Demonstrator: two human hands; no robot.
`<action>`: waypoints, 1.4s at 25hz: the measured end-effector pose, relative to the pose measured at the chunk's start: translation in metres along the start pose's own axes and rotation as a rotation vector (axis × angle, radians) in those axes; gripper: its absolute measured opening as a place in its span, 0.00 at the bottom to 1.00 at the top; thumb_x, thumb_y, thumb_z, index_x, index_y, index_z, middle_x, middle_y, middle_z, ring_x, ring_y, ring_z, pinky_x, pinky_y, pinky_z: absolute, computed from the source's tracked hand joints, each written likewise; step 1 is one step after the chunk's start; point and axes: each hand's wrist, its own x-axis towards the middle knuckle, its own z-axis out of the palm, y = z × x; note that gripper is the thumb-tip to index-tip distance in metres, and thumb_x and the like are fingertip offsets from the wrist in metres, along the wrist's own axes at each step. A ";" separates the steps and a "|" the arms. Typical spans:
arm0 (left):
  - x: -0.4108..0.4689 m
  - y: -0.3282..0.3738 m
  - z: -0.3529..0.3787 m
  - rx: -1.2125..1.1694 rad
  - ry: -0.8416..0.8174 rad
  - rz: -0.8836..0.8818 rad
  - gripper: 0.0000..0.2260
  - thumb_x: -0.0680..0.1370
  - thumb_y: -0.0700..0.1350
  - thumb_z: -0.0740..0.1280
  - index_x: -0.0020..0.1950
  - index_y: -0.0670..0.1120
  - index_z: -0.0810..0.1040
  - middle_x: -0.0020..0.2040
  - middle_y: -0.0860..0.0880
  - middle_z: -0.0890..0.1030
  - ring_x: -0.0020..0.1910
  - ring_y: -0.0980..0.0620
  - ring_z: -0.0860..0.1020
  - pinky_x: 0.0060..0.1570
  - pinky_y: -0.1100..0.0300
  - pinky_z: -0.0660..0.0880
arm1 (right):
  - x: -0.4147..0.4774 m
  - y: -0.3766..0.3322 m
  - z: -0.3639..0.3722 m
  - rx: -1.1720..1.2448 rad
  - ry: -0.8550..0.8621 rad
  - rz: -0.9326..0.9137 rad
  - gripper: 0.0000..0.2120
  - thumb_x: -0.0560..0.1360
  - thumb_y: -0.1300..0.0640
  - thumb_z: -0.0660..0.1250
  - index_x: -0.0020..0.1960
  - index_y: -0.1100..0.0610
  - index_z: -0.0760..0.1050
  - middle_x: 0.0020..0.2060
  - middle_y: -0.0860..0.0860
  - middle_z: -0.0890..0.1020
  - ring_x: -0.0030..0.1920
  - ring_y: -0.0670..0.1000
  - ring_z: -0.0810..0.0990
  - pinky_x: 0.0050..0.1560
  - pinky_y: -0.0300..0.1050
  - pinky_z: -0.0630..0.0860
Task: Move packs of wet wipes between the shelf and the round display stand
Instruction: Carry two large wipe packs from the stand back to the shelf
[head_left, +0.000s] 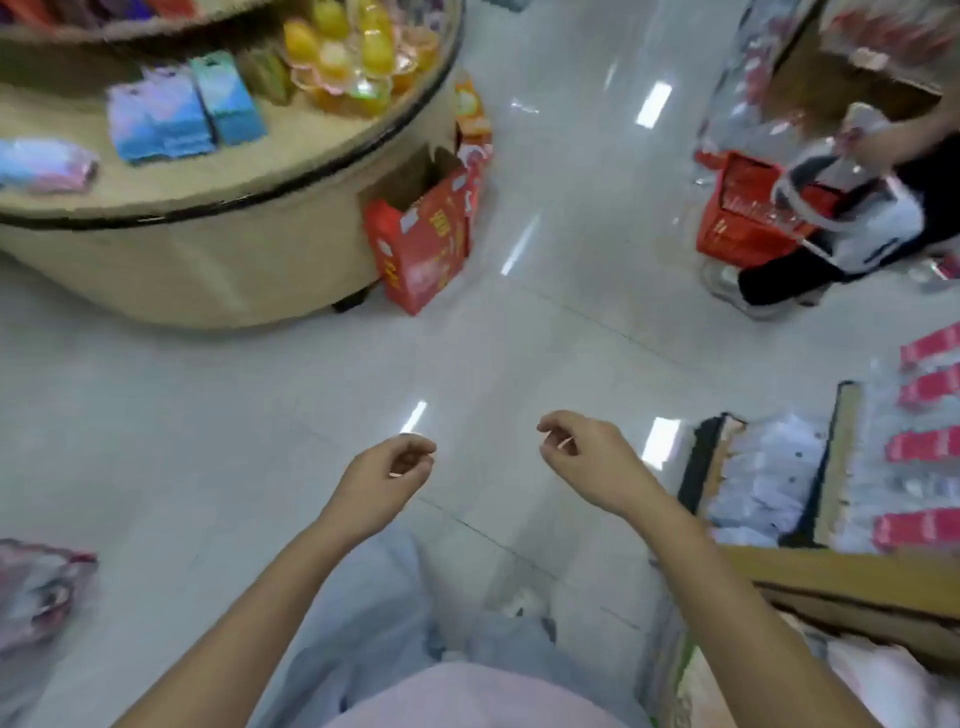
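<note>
Both my hands hang over the white floor with loosely curled fingers and hold nothing: my left hand (389, 473) and my right hand (587, 457). The round beige display stand (218, 249) is ahead on the left. On its top lie blue and purple wet wipe packs (156, 122), a teal pack (228, 101) and a pale pack (44, 166) at the left edge. The shelf (841, 467) at my right holds white packs (769, 467) and red packs (919, 447). The frame is blurred.
Red cardboard boxes (421, 239) stand on the floor against the stand. Yellow items in clear trays (358, 52) sit on the stand's far side. Another person with a red basket (748, 213) stands at the upper right. A pinkish pack (36, 587) shows at the lower left.
</note>
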 end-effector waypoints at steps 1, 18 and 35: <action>-0.007 -0.019 -0.028 -0.082 0.090 -0.053 0.07 0.76 0.41 0.67 0.51 0.50 0.80 0.49 0.51 0.82 0.48 0.58 0.79 0.44 0.74 0.71 | 0.021 -0.031 0.011 -0.042 -0.048 -0.056 0.12 0.76 0.57 0.62 0.59 0.54 0.75 0.46 0.48 0.79 0.44 0.51 0.78 0.46 0.43 0.75; 0.122 -0.128 -0.486 -0.185 0.620 -0.209 0.09 0.77 0.42 0.64 0.56 0.46 0.78 0.48 0.51 0.79 0.49 0.53 0.77 0.47 0.66 0.68 | 0.297 -0.338 0.231 -0.335 -0.501 -0.159 0.13 0.75 0.56 0.64 0.59 0.56 0.75 0.44 0.48 0.79 0.43 0.48 0.76 0.39 0.34 0.70; 0.284 -0.246 -0.746 -0.403 0.586 -0.438 0.10 0.75 0.37 0.65 0.54 0.47 0.77 0.47 0.48 0.80 0.44 0.53 0.77 0.40 0.78 0.69 | 0.624 -0.710 0.367 -0.329 -0.441 -0.366 0.17 0.74 0.58 0.66 0.62 0.57 0.73 0.52 0.54 0.79 0.48 0.49 0.74 0.45 0.39 0.67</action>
